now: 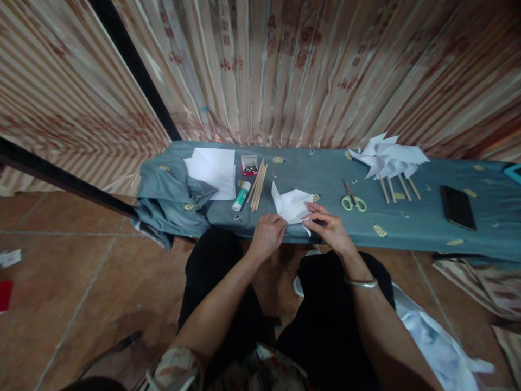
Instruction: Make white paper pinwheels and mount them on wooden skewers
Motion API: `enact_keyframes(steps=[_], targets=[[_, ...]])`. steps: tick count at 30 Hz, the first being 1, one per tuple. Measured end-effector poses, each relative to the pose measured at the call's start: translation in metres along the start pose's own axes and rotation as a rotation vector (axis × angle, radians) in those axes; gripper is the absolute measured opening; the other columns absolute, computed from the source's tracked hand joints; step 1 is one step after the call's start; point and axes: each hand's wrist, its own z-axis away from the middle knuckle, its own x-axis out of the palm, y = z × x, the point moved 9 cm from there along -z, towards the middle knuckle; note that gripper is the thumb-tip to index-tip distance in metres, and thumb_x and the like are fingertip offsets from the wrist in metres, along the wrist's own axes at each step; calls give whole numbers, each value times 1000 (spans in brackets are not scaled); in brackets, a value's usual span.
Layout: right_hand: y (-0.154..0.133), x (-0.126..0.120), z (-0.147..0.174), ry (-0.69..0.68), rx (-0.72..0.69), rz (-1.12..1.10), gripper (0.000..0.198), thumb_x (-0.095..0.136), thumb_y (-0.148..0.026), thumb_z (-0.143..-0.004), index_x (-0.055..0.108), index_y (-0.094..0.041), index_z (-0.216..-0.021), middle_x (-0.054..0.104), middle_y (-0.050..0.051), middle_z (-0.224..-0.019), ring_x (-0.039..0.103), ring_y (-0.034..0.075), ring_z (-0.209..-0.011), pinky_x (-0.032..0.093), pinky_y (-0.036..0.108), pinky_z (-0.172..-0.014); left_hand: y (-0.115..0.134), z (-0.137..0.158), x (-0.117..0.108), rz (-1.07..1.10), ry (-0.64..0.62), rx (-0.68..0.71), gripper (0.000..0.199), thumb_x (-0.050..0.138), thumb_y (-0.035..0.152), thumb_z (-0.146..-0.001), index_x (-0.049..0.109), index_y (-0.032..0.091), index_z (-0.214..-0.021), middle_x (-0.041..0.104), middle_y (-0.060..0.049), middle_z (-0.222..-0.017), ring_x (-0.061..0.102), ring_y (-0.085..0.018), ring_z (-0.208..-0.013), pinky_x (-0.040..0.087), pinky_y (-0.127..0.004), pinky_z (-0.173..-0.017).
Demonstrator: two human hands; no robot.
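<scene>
Both hands work a folded piece of white paper (292,205) lying at the near edge of a low bench. The left hand (267,233) has its fingers curled down onto the paper's near left corner, pinching it; the right hand (330,227) presses bent fingertips on the right flaps, a metal bangle (360,282) on that wrist. The paper is crisp and angular, its points standing up like pinwheel blades.

A rumpled grey-blue cloth (325,168) with small yellow motifs covers the bench. To the left lie flat white sheets (214,165), a small box of pins (249,164), a white glue stick (241,196) with a green cap, and a bundle of thin wooden sticks (258,187). To the right sit yellow-handled scissors (352,199), several finished white pinwheels (388,157) on sticks, and a dark phone (458,207).

Striped, shiny curtain fabric with reddish printed motifs hangs behind, too blurred to read. The floor is reddish-brown tile.
</scene>
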Motion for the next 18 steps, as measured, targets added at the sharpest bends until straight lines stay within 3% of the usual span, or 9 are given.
enact_keyframes(steps=[8, 18], targets=[[-2, 9, -16, 76, -17, 25, 24, 72, -46, -73, 74, -22, -77, 64, 12, -125, 61, 26, -114, 42, 46, -103, 5, 2, -1, -15, -15, 26, 20, 49, 18, -92, 68, 16, -98, 66, -7, -102, 56, -23, -96, 47, -37, -87], [4, 25, -26, 205, -14, 215, 13, 67, -33, -71, 72, -22, -72, 61, 12, -127, 61, 28, -113, 45, 46, -100, 4, 2, 0, 1, -29, 11, 18, 51, 16, -91, 67, 16, -98, 66, -7, -102, 57, -24, -96, 48, -38, -88]])
